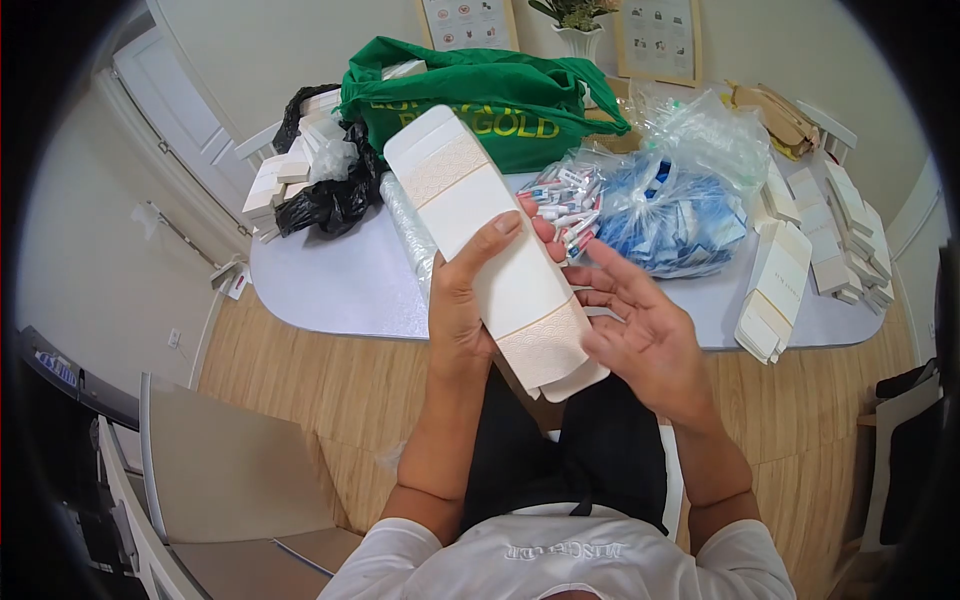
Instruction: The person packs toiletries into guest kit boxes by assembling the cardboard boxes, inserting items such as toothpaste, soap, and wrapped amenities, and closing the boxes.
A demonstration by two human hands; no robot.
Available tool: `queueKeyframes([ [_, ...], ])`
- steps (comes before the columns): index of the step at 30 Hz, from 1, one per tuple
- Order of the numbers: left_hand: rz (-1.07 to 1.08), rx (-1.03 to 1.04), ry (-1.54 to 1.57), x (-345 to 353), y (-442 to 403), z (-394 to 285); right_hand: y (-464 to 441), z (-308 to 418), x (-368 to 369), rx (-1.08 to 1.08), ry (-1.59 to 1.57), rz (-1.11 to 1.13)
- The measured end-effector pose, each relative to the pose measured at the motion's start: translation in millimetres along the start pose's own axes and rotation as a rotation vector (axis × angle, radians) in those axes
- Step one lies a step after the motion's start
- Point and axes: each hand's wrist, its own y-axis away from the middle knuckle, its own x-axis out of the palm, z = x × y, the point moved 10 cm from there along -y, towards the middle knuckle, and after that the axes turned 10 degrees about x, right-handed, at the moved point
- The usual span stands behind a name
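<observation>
A long white carton (500, 250) with beige textured bands is held up at a slant above the table's front edge. My left hand (465, 290) is wrapped round its middle, thumb across the front face. Beside its lower right side is my right hand (645, 335), fingers spread and slightly curled, the thumb close to the lower band; whether it touches the carton I cannot tell. Flaps stand out at the carton's lower end. Behind the hands lie small white and red tubes (570, 200) in a clear bag, and a clear bag of blue-and-white packets (675, 220).
On the white table (310, 290) stand a green bag (470, 110), a black plastic bag (340, 195) beside white boxes (265, 190), rolled bubble wrap (408, 235), a flat carton (775, 285) at the front right, and stacked cartons (850, 220). A flower vase (580, 42) stands behind.
</observation>
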Motion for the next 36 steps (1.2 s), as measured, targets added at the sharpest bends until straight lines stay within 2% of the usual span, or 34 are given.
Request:
queueKeyframes([
  [1, 0.001, -0.005, -0.001, 3, 1, 0, -1, -3, -4, -0.052, 0.128, -0.073],
  [2, -0.002, 0.010, -0.085, 5, 2, -3, -2, -8, -4, -0.052, 0.128, -0.078],
  [4, -0.003, 0.026, -0.166, 6, 1, -4, 1, 1, 2, -0.198, 0.519, -0.151],
  [5, -0.006, 0.000, -0.178, 4, 0, -1, 1, 4, 2, -0.215, 0.529, -0.211],
  [11, 0.012, -0.059, -0.269, -4, -2, 8, -10, -20, -6, -0.069, 0.181, -0.195],
  [16, 0.049, -0.081, -0.215, 2, -4, 22, -18, -23, -19, -0.039, 0.150, -0.224],
  [19, 0.199, -0.060, -0.061, 24, 5, 26, -19, -13, -21, -0.109, 0.135, -0.195],
  [23, 0.160, -0.123, 0.053, 12, -3, 21, -19, -12, -32, -0.036, 0.222, -0.173],
  [25, 0.134, -0.146, 0.135, 4, -15, 19, -9, 19, -19, -0.244, 0.240, -0.063],
  [29, 0.137, -0.214, 0.133, 7, -18, 23, -1, 25, -13, -0.351, 0.422, -0.051],
  [35, 0.127, -0.324, 0.203, 16, -12, 41, 10, 44, -2, -0.556, 0.695, -0.268],
  [36, 0.112, -0.334, 0.248, 17, -12, 43, 18, 50, 0, -0.680, 0.786, -0.369],
])
